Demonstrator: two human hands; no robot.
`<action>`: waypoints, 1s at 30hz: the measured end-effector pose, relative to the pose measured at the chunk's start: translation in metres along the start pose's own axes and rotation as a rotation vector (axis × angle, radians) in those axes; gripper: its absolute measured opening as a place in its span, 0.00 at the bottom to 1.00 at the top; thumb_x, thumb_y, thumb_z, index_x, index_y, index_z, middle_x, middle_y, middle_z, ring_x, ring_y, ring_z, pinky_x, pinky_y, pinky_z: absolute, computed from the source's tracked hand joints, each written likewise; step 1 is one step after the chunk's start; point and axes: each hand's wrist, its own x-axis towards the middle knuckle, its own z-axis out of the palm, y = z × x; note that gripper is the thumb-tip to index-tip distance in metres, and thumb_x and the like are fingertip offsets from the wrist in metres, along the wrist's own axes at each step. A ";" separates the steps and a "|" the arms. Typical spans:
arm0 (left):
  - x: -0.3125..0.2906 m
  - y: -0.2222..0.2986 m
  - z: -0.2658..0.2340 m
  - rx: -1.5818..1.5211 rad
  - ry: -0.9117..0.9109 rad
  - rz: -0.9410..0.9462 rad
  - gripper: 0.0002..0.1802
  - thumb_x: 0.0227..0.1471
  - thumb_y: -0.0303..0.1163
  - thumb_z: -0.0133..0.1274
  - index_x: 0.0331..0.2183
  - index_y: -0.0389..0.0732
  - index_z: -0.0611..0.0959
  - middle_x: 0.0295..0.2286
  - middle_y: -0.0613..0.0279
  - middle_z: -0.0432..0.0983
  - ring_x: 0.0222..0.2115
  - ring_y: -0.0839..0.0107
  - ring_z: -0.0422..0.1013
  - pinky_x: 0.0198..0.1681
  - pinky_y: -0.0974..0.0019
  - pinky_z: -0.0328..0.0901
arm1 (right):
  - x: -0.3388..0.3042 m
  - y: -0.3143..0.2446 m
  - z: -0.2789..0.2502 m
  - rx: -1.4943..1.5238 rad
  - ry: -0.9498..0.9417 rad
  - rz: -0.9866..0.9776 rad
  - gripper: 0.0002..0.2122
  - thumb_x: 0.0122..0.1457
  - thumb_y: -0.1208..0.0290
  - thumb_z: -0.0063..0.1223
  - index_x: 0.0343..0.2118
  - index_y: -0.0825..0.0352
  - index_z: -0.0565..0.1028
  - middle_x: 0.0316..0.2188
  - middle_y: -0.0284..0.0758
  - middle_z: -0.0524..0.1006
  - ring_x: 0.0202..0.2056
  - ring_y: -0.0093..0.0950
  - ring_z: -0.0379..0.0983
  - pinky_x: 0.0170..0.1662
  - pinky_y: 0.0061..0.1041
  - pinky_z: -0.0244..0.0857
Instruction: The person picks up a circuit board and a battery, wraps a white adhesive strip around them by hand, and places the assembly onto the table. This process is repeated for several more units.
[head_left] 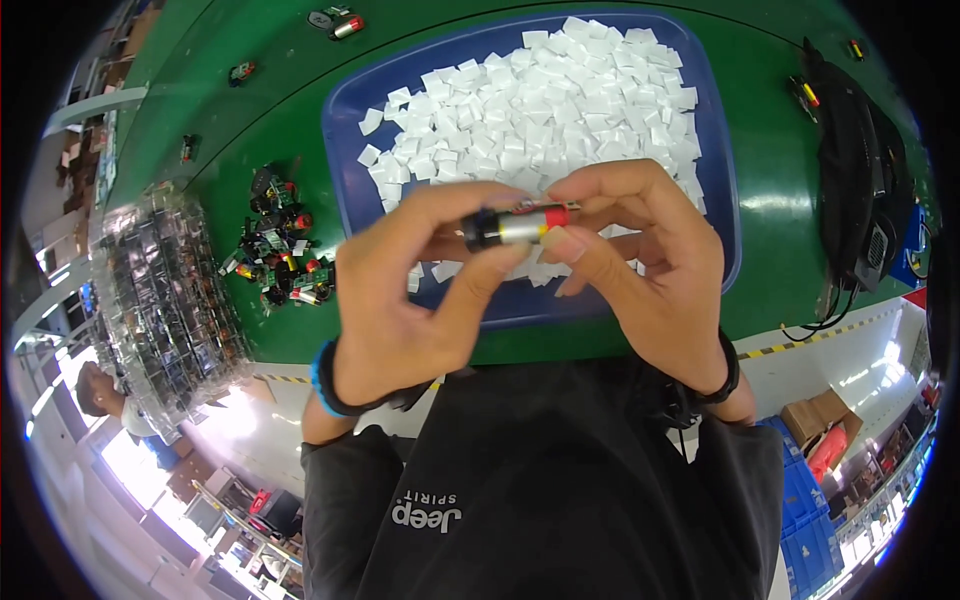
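Between both hands, above a blue tray (337, 150), I hold a small battery assembly (520, 227) level. Its cylinder is silver with a red end, and a black cap sits at the other end. My left hand (405, 285) pinches the black-capped end between thumb and fingers. At the red end, my right hand (655, 265) grips with its thumb pressed on the near side. The fingers partly cover the piece. Many small white squares (540, 110), like paper or foam pads, fill the tray beneath.
Left of the tray lies a heap of similar battery and circuit-board pieces (285, 250). Beyond it are stacked clear plastic blister trays (165, 285). A black bag or cloth (845, 150) with cables lies at right. Blue crates (808, 500) stand on the floor; a person (125, 410) is at far left.
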 end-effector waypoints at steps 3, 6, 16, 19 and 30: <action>0.034 0.004 -0.038 -0.022 0.028 -0.325 0.15 0.57 0.30 0.57 0.45 0.34 0.79 0.34 0.60 0.80 0.27 0.76 0.74 0.28 0.73 0.71 | -0.001 0.004 -0.009 -0.117 -0.056 -0.082 0.17 0.58 0.82 0.58 0.50 0.71 0.69 0.36 0.36 0.81 0.35 0.22 0.79 0.35 0.16 0.71; 0.102 -0.041 -0.136 0.336 -0.173 -0.476 0.22 0.61 0.45 0.52 0.45 0.35 0.79 0.34 0.65 0.79 0.21 0.81 0.65 0.23 0.76 0.62 | -0.005 -0.002 -0.010 -0.190 -0.077 -0.088 0.14 0.58 0.82 0.57 0.48 0.70 0.72 0.36 0.35 0.81 0.34 0.21 0.79 0.35 0.17 0.71; 0.190 -0.199 -0.227 1.152 -0.086 -0.373 0.32 0.58 0.57 0.51 0.45 0.36 0.80 0.35 0.62 0.81 0.33 0.73 0.74 0.35 0.67 0.68 | -0.009 0.001 -0.013 -0.351 -0.089 -0.222 0.10 0.57 0.80 0.59 0.42 0.67 0.77 0.32 0.35 0.82 0.30 0.23 0.80 0.28 0.17 0.69; 0.194 -0.175 -0.198 0.855 -0.181 -0.519 0.33 0.56 0.58 0.54 0.45 0.35 0.80 0.34 0.60 0.82 0.35 0.68 0.77 0.39 0.64 0.70 | -0.009 -0.001 -0.011 -0.324 -0.121 -0.172 0.09 0.56 0.80 0.60 0.40 0.66 0.78 0.32 0.34 0.82 0.29 0.23 0.80 0.27 0.18 0.69; 0.082 -0.013 -0.073 0.642 -0.138 0.174 0.15 0.51 0.25 0.60 0.43 0.39 0.80 0.39 0.57 0.79 0.32 0.64 0.75 0.35 0.65 0.70 | 0.000 -0.004 -0.016 -0.274 0.034 -0.189 0.08 0.55 0.81 0.62 0.38 0.69 0.78 0.30 0.33 0.81 0.32 0.20 0.79 0.26 0.16 0.67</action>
